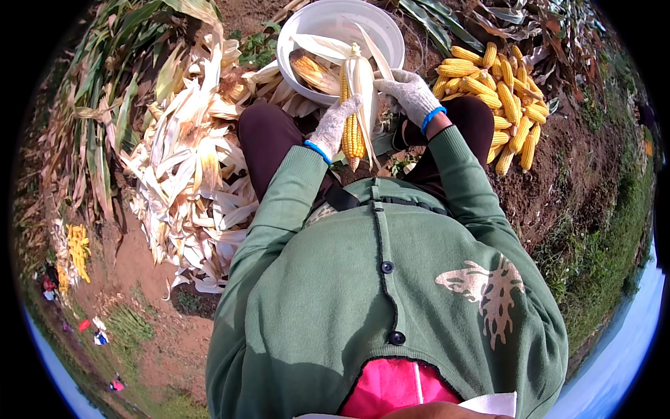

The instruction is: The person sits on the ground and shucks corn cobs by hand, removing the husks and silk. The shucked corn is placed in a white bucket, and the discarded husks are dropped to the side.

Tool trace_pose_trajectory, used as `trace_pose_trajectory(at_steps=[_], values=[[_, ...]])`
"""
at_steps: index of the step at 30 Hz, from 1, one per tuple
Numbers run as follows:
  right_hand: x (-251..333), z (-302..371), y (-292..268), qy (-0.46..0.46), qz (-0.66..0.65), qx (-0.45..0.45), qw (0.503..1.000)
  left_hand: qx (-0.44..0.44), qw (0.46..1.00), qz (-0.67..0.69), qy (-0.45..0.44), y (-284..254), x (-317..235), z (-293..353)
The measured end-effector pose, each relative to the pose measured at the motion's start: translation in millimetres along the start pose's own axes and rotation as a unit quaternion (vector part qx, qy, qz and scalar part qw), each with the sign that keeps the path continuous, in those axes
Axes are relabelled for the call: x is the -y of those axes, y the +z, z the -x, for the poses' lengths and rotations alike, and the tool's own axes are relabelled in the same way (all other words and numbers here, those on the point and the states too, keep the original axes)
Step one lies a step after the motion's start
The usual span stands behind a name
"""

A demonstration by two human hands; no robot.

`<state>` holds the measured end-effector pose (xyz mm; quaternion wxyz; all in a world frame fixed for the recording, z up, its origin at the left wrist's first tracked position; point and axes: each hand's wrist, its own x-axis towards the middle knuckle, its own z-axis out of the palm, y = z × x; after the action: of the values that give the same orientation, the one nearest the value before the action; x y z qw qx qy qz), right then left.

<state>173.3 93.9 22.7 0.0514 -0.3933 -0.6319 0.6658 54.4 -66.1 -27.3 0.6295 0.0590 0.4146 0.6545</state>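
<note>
Between my hands stands an ear of corn [352, 136], tip down, its yellow kernels bare on the left side. Pale husk [363, 80] still wraps its right side, and loose husk strips spread out at the top. My left hand [337, 126], in a white knitted glove with a blue cuff, closes on the ear's left side. My right hand [410, 96], gloved the same way, pinches the husk on the right. Just beyond them is a white plastic tub [342, 12], with a partly husked ear [315, 74] inside it.
A large heap of stripped husks [192, 181] lies on the left. Husked yellow ears [502, 91] are piled at the right on brown soil. Dry corn stalks [98, 119] stretch along the far left. My knees [262, 136] flank the work. More yellow corn [78, 251] lies farther off.
</note>
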Motion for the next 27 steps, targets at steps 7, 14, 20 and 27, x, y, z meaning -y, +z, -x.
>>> trace_pose_trajectory(at_steps=[7, 14, 20, 27], values=[[-23.4, -8.4, 2.7, -0.109, 0.043, -0.082, 0.99, 0.019, 0.992, 0.12, -0.033, 4.0, -7.7, 2.3], [10.4, -2.7, 13.1, -0.308, 0.244, -0.078, 0.916, 0.081, 0.984, 0.157, -0.034, -8.4, -7.7, -0.9], [24.4, -5.7, 9.8, -0.331, 0.395, -0.117, 0.849, 0.068, 0.992, 0.069, -0.08, -10.7, -6.3, -2.3], [24.8, -19.0, 15.3, -0.365, 0.445, -0.158, 0.802, 0.051, 0.985, 0.112, -0.12, -2.7, -5.1, 4.2]])
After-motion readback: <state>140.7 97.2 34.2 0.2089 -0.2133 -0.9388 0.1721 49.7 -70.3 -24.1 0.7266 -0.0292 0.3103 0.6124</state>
